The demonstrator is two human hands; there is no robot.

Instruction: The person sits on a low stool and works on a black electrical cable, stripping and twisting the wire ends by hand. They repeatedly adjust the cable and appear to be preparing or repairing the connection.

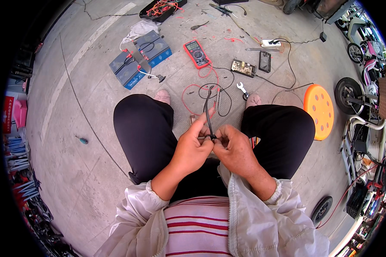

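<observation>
Between my knees, both hands meet at a black cable [206, 107] that rises away from me past the left fingertips. My left hand [193, 145] is closed on it, thumb and fingers pinching near a small dark knot or joint. The thumb and fingers of my right hand [235, 150] press together at that same joint from the right. The cable's lower end is hidden by the fingers. Beyond my hands, thin red and black test leads loop on the floor, running from a red multimeter [197, 54]. An open-end wrench [242, 89] lies beside my right shoe.
Two blue-grey batteries [128, 70] sit far left. An opened circuit board unit [243, 67], its black cover [264, 61] and a white power strip [270, 43] lie far right. An orange stool [321, 112] stands by my right knee. A teal-handled screwdriver [82, 140] lies left.
</observation>
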